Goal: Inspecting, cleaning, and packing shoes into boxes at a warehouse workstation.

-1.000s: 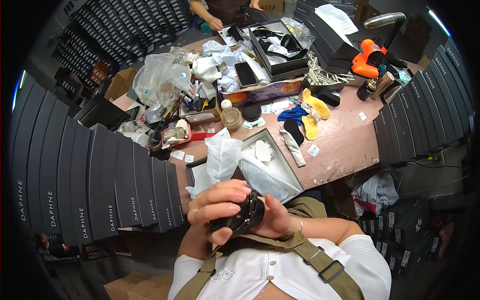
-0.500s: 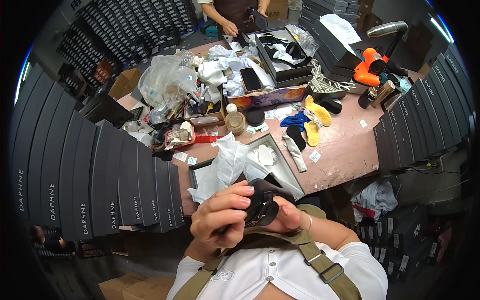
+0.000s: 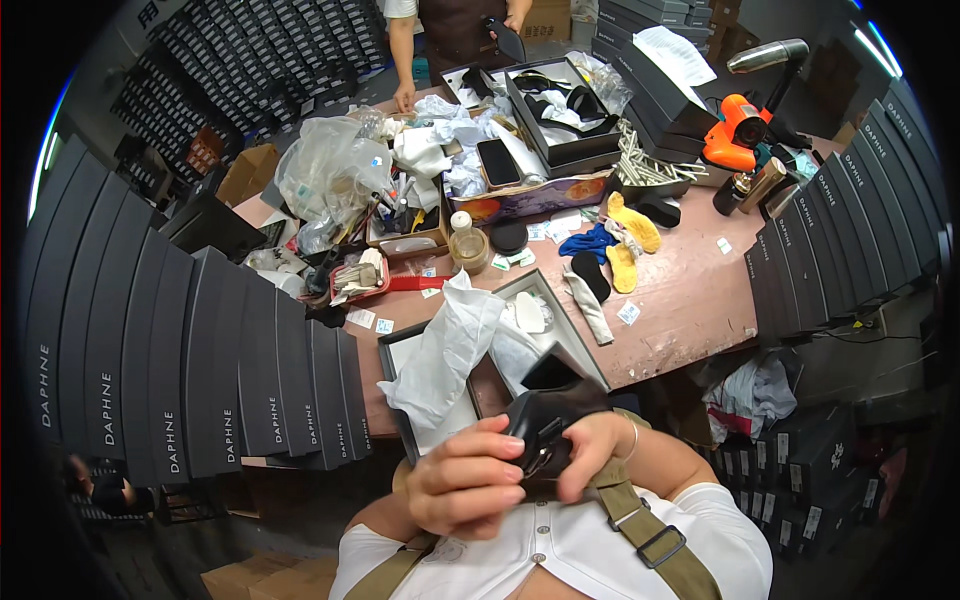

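Note:
A black shoe with a strap and a metal buckle is held close in front of my chest, its toe tilted toward the table. My right hand grips it from the right side, thumb near the buckle. On the other side my left hand is closed, its curled fingers at the strap; the fingertips partly hide what they pinch. Just beyond lies an open grey shoebox, lined in white. White tissue paper spills over its left part.
Stacked dark shoeboxes wall the left side, and more boxes stand at right. Across the table are a glass bottle, yellow cloths, a phone and an orange heat gun. A co-worker's hand rests at the far edge.
My hands and the shoe have come lower, and the shoe has turned so its toe shows toward the box. My left hand dropped most. The co-worker's hand shifted left and nearer.

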The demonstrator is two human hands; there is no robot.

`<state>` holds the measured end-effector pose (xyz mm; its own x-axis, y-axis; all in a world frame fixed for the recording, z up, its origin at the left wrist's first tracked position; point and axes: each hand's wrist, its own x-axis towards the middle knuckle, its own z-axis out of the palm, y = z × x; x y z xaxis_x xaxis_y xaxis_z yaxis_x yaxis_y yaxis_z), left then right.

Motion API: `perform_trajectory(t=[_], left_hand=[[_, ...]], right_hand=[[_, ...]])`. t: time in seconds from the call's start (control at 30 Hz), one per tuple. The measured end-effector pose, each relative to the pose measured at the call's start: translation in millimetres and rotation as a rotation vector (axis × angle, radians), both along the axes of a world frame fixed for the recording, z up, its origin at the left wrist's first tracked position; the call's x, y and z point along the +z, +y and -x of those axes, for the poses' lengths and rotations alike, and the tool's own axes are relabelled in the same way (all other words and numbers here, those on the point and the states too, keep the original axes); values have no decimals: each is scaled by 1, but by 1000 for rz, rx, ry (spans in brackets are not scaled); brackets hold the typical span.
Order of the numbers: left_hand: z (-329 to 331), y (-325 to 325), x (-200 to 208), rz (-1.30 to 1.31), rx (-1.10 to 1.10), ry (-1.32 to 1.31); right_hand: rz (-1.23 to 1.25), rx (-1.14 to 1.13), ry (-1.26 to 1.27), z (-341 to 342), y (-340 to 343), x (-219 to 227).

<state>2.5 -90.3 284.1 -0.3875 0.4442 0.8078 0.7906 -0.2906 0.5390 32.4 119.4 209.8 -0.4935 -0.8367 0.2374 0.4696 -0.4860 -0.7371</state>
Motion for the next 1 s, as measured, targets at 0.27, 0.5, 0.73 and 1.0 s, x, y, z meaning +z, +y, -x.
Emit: perform_trajectory(t=[0.27, 0.5, 0.73, 1.0], left_hand=[[-27, 4, 4, -14, -104, 49], [-42, -3, -5, -185, -99, -44], [-52, -1, -21, -323, -19, -18], [-42, 2, -9, -164, -121, -20]], right_hand=[[328, 55, 229, 13, -27, 6], [509, 175, 320, 16, -50, 18], [295, 194, 129, 3, -46, 44], [481, 235, 101, -3, -48, 20]])
